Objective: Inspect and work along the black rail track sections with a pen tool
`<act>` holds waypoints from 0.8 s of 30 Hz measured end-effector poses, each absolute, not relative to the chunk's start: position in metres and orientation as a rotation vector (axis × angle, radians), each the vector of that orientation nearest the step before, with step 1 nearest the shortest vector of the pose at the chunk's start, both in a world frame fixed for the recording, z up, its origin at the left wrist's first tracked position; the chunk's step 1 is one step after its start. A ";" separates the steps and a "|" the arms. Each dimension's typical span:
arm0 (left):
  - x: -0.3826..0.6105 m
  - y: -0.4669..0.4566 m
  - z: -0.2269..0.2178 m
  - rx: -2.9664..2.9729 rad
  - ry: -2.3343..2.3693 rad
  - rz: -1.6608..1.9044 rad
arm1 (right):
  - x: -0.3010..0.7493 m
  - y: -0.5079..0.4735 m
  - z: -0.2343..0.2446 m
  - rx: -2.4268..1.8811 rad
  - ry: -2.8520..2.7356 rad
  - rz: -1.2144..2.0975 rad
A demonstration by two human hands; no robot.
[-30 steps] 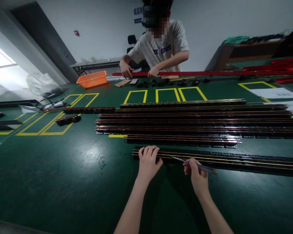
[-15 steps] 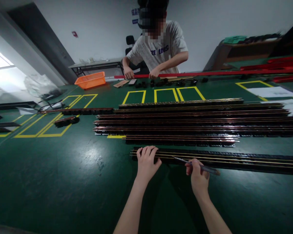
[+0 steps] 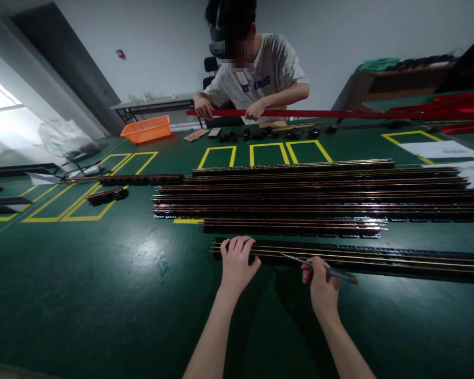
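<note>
My left hand (image 3: 237, 263) grips the left end of a long black rail (image 3: 379, 258), fingers over its far side and thumb at the near side. Thin brass-coloured rods run lengthwise along this rail, which lies flat on the green table. In my right hand (image 3: 323, 281) is a slim screwdriver (image 3: 342, 275) with a translucent handle, held like a pen. Its thin shaft points left, and the tip is at the rods, to the right of my left hand. Whether the tip touches a rod I cannot tell.
Several similar black rails with copper-coloured rods (image 3: 300, 197) lie just beyond mine. Across the green table (image 3: 102, 295), a co-worker (image 3: 256, 79) holds a long red strip (image 3: 319, 113) above small black parts. An orange basket (image 3: 146, 131) stands at the far left.
The co-worker has lifted the red strip slightly and leaned a little left. My right hand and the screwdriver have shifted very slightly right; my left hand stays on the rail.
</note>
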State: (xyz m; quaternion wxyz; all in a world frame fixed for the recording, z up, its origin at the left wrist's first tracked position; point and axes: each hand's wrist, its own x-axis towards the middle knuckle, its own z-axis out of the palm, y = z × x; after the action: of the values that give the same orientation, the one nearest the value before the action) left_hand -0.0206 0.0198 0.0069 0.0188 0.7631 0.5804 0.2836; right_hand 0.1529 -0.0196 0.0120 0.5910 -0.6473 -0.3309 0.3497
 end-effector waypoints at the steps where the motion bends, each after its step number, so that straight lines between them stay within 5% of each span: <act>1: -0.021 0.020 0.007 2.368 1.807 0.878 | 0.153 -0.020 0.012 -1.497 -0.773 0.823; 24: -0.038 0.019 0.012 2.376 1.861 0.816 | 0.152 -0.019 0.015 -1.385 -1.024 0.989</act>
State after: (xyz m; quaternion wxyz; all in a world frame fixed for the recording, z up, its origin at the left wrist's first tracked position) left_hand -0.0381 0.0191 0.0118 0.0075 0.7600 0.5952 0.2608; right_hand 0.1521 -0.0192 0.0148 0.5459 -0.5843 -0.4321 0.4169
